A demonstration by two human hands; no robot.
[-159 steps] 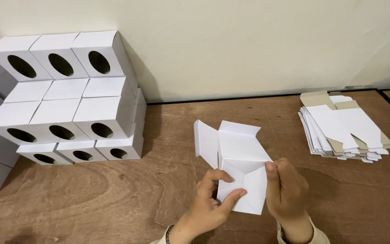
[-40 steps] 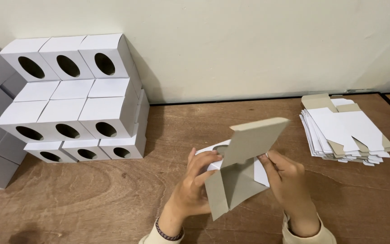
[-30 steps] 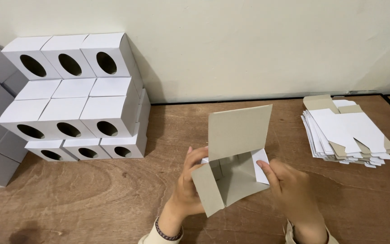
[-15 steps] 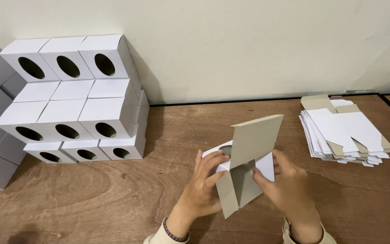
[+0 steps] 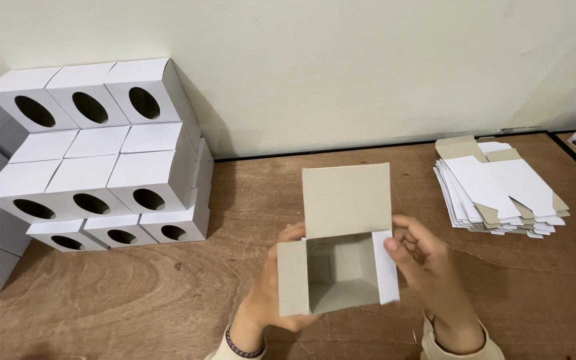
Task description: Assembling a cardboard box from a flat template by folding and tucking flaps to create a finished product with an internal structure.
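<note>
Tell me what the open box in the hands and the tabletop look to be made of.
Open box: thin paperboard, it seems; matte grey-brown raw inside, white coated outside at the right flap, crisp creases. Left hand and right hand hold it.
Tabletop: likely plywood or wood veneer; reddish-brown with visible grain, low sheen.

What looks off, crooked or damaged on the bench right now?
Nothing looks damaged or spilled. The open box sits square between the left hand and right hand. Only the stack of flat blanks is slightly fanned, its edges not lined up. The stacked finished boxes look orderly.
</note>
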